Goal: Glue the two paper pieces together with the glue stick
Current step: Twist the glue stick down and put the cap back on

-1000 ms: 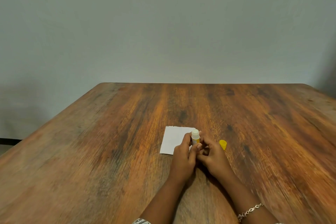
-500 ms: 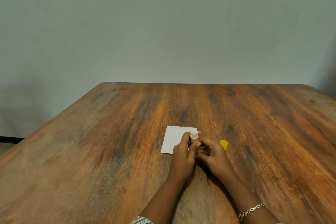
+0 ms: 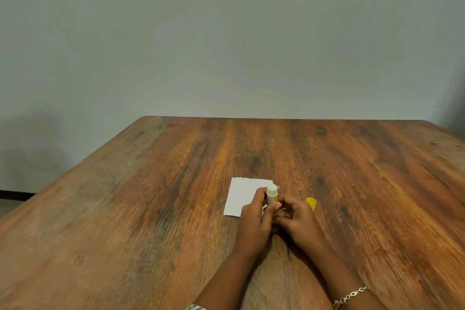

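A small white paper piece (image 3: 242,193) lies flat on the wooden table (image 3: 151,196), partly hidden by my hands. Only one sheet outline shows; a second piece cannot be made out. The glue stick (image 3: 272,194) stands upright with its white tip exposed and its yellow body below. My left hand (image 3: 254,219) grips the stick's body. My right hand (image 3: 297,219) holds the stick's lower end, fingers curled against it. The yellow cap (image 3: 311,203) lies on the table just right of my right hand.
The table stretches wide on all sides, its left edge running diagonally and its far edge meeting a plain grey wall (image 3: 226,45). A metal bracelet (image 3: 351,296) sits on my right wrist.
Both hands stay together on the glue stick with only slight finger shifts at its base. The paper and cap have not moved.
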{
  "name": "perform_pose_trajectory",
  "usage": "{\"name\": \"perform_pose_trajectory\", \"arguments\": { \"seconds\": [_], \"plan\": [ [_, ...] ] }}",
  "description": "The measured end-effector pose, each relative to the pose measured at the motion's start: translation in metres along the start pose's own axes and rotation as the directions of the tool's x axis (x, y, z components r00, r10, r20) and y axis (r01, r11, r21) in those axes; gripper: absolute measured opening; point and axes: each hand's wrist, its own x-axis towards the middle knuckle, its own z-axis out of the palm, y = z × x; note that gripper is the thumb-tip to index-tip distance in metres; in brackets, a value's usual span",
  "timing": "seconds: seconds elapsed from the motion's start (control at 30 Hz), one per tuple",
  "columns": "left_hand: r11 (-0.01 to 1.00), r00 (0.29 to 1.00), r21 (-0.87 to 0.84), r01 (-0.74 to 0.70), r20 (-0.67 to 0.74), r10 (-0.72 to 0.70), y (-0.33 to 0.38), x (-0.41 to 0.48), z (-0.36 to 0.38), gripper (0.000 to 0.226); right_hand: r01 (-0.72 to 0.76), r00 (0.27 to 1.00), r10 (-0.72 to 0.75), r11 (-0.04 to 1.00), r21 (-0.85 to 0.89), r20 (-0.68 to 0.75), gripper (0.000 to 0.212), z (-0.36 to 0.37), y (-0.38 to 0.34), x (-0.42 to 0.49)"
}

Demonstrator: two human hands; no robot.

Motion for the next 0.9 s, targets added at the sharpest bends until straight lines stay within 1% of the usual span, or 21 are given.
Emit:
{"name": "perform_pose_trajectory", "arguments": {
  "seconds": [0.1, 0.13, 0.23, 0.3, 0.37, 0.43, 0.47, 0.5, 0.6, 0.67, 0.73, 0.83, 0.9],
  "plan": [
    [1.000, 1.000, 0.012, -0.003, 0.003, 0.003, 0.0012, -0.0003, 0.0005, 0.015, 0.025, 0.999, -0.028, 0.995, -0.100, -0.033, 0.023, 0.0013, 0.0030, 0.0011],
    [1.000, 1.000, 0.006, 0.001, -0.002, -0.001, 0.0016, 0.0000, 0.0001, 0.016, 0.023, 0.999, -0.026, 0.996, -0.087, -0.031, 0.023, 0.0019, 0.0023, 0.0008],
    [1.000, 0.999, -0.018, 0.026, -0.032, -0.026, 0.0013, 0.0004, -0.0013, 0.018, -0.003, 1.000, 0.002, 0.999, 0.054, 0.021, 0.028, 0.0029, 0.0003, 0.0000],
    [1.000, 0.999, -0.010, 0.024, -0.040, -0.024, 0.0010, -0.0001, -0.0010, 0.017, -0.027, 0.999, 0.024, 0.996, 0.091, 0.034, 0.028, 0.0015, 0.0006, 0.0007],
    [1.000, 0.999, -0.002, 0.021, -0.038, -0.021, 0.0016, -0.0004, -0.0003, 0.018, -0.016, 1.000, 0.015, 0.999, 0.039, 0.019, 0.023, 0.0007, 0.0018, 0.0017],
    [1.000, 0.999, -0.012, 0.019, -0.047, -0.020, 0.0018, -0.0002, -0.0003, 0.017, 0.026, 1.000, -0.027, 0.995, -0.091, -0.006, 0.022, 0.0012, 0.0032, 0.0031],
    [1.000, 0.998, -0.017, 0.020, -0.053, -0.021, 0.0020, 0.0002, -0.0007, 0.016, 0.037, 0.999, -0.039, 0.991, -0.126, -0.013, 0.025, 0.0018, 0.0027, 0.0033],
    [1.000, 0.998, -0.020, 0.021, -0.060, -0.022, 0.0024, 0.0004, -0.0010, 0.015, 0.042, 0.999, -0.043, 0.991, -0.129, -0.007, 0.029, 0.0025, 0.0014, 0.0030],
    [0.999, 0.996, -0.032, 0.027, -0.081, -0.029, 0.0023, 0.0006, -0.0022, 0.019, 0.026, 0.998, -0.024, 0.999, -0.031, 0.066, 0.040, 0.0007, 0.0003, 0.0023],
    [0.999, 0.997, -0.026, 0.039, -0.071, -0.041, 0.0007, 0.0004, -0.0021, 0.018, 0.009, 0.998, -0.009, 1.000, 0.004, 0.067, 0.038, -0.0013, 0.0005, 0.0025],
    [0.999, 0.997, -0.006, 0.051, -0.052, -0.052, -0.0006, -0.0003, -0.0014, 0.017, 0.021, 1.000, -0.020, 0.999, -0.041, 0.025, 0.035, -0.0009, 0.0005, 0.0031],
    [0.998, 0.997, 0.001, 0.057, -0.044, -0.057, -0.0003, -0.0006, -0.0009, 0.016, 0.054, 0.998, -0.057, 0.984, -0.172, -0.013, 0.041, 0.0018, -0.0007, 0.0025],
    [0.999, 0.997, -0.011, 0.049, -0.055, -0.050, 0.0005, -0.0005, -0.0023, 0.015, 0.067, 0.998, -0.063, 0.988, -0.141, 0.027, 0.040, 0.0006, -0.0026, 0.0014]
  ]
}}
